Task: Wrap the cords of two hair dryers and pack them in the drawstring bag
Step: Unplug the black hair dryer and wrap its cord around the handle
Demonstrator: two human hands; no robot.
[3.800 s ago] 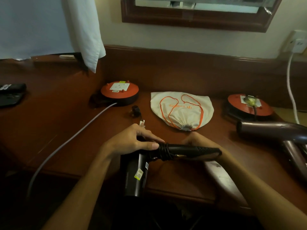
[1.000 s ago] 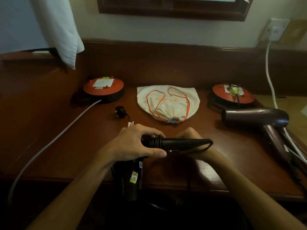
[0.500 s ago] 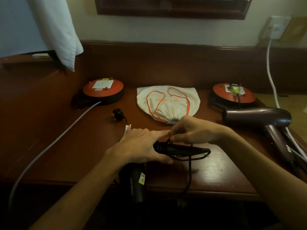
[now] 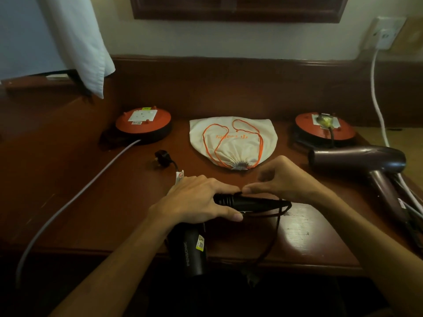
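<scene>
dim from where i sit, warm and underexposed. the pale wall (image 4: 240, 40) at the top is the brightest area, and a soft glare patch sits on the worktop (image 4: 299, 227) near its front edge. below that edge everything drops to near black, so the black hair dryer (image 4: 194, 250) barely separates from the shadow. the wide lens bends the dark frame (image 4: 238, 10) and the worktop sides outward. the right hand (image 4: 283, 179) looks slightly smeared; the drawstring bag (image 4: 233, 143) is reasonably crisp.

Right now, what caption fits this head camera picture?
Two hands wind a black cord around a black hair dryer near a cream drawstring bag.
</scene>
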